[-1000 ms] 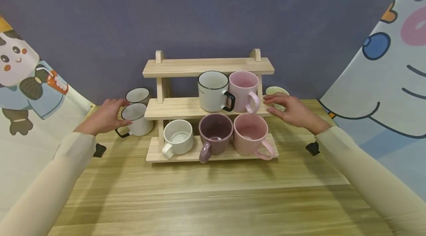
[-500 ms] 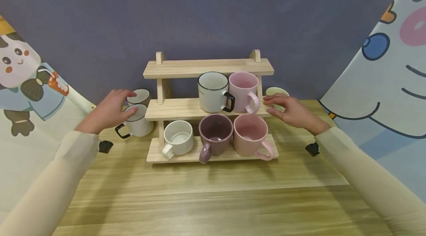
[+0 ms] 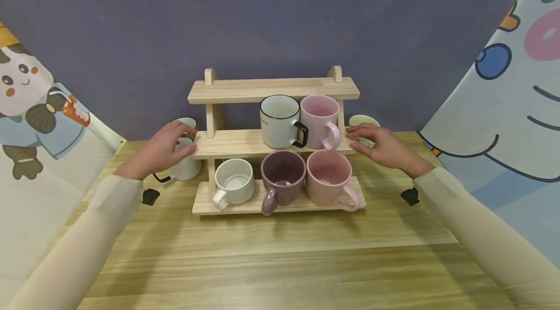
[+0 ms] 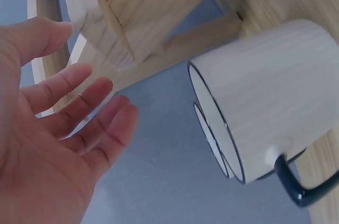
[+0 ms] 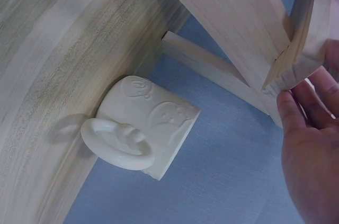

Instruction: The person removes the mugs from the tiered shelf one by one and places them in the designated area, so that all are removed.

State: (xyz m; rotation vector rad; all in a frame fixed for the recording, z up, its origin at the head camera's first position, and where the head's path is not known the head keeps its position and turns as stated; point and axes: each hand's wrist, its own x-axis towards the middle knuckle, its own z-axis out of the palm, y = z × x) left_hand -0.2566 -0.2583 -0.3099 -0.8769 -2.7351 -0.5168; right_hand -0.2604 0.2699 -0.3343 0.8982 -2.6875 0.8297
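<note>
My left hand (image 3: 158, 153), fingers relaxed and slightly spread, is beside the left end of the middle board of a three-tier wooden rack (image 3: 232, 143). In the left wrist view, the board end (image 4: 100, 23) is just past the fingertips. Two white mugs with black rims, a front one (image 3: 187, 168) and one behind (image 3: 188, 121), stand left of the rack, partly hidden by this hand. My right hand (image 3: 381, 146) grips the other end of the middle board, thumb in front. A cream mug with raised patterns (image 5: 145, 121) stands on the table behind that hand.
On the middle tier sit a white mug with black handle (image 3: 280, 123) and a pink mug (image 3: 317, 123). The bottom tier bears a small white cup (image 3: 235, 183), a purple mug (image 3: 284, 179) and another pink mug (image 3: 328, 179). A grey-blue backdrop (image 3: 280, 18) rises behind.
My left hand has moved right, from above the black-rimmed mugs to the rack's left end. The right hand and the mugs have stayed in place.
</note>
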